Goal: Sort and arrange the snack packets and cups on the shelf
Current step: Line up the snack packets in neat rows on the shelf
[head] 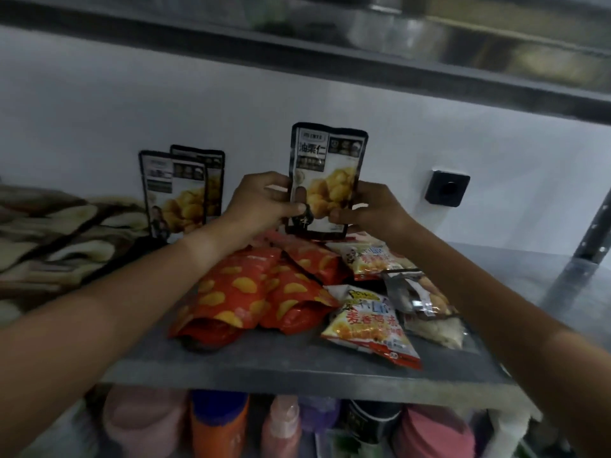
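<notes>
I hold a black-edged chestnut packet upright above the grey shelf. My left hand grips its left edge and my right hand pinches its lower right edge. Two matching chestnut packets stand against the white wall at the left. Below my hands lie red packets with yellow chips, white-and-orange snack packets and a clear packet in a loose pile.
A folded patterned blanket fills the shelf's left side. A black socket sits on the wall at the right. A metal upright stands at the right. Cups and bottles line the shelf below.
</notes>
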